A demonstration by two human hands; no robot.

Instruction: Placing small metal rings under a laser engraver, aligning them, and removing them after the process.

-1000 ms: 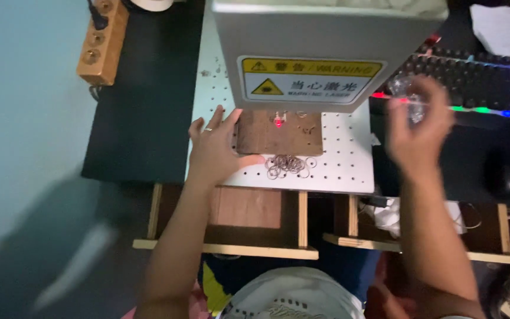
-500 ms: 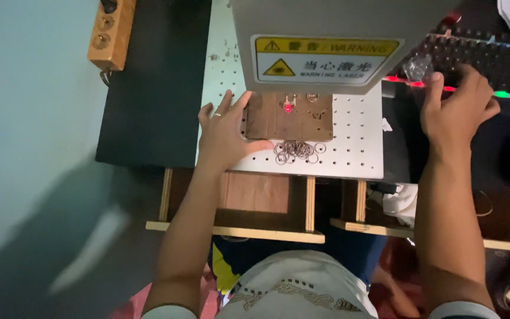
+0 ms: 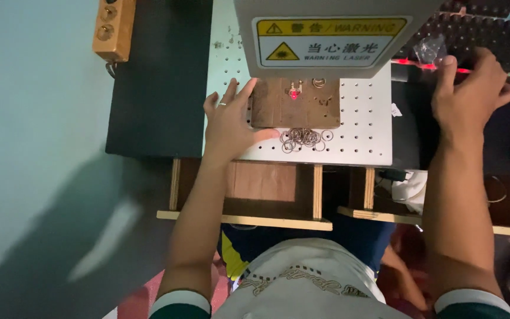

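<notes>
Wooden block (image 3: 295,104) lies on the perforated white plate (image 3: 366,127) under the laser head (image 3: 332,35), red dot on it; left hand (image 3: 231,121), fingers spread, steadies its edge as before; right hand (image 3: 470,97), loosely curled and grasping nothing, has reached the keyboard (image 3: 491,35); metal rings (image 3: 303,139) just beside

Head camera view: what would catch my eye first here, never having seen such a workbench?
Likely the yellow warning label on the grey machine head at top centre, and the red light dot glowing beneath it on a brown wooden block. The left hand rests against that block's left edge, by a small pile of metal rings on the white perforated plate. The right hand lies on a dark keyboard with coloured lights.
</notes>
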